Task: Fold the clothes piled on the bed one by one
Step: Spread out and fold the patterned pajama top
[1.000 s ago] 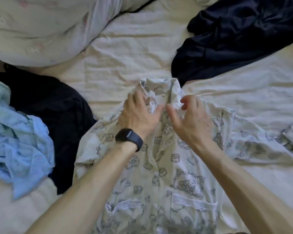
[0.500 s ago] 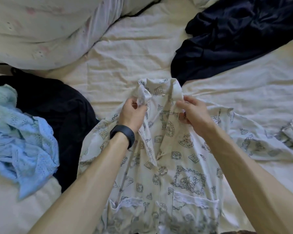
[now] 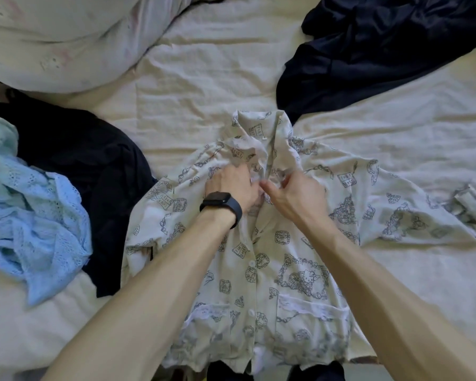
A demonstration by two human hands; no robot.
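Shirt: printed shirt [image 3: 286,270], front-up on the bed [image 3: 204,86].
Hands: left hand [image 3: 231,185] and right hand [image 3: 294,193], fingers curled, pinch its 2 front edges below the collar.
Change: the edges, apart 0.5 s ago, now meet; probably buttoning before folding.

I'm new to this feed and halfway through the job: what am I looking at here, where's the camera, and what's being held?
There is no machine here: these are a person's two bare arms. The single picture comes from a wide-angle camera worn on the head, looking forward and down, so the arms enter from the bottom. The left hand, with a black wristwatch, and the right hand meet just below the collar of a cream printed button-front shirt spread on the cream bed sheet; the fingers of both pinch its front fabric there. Around it lie a light blue eyelet garment and a black garment on the left, a dark navy garment at upper right, and a pale pillow-like bundle at upper left.
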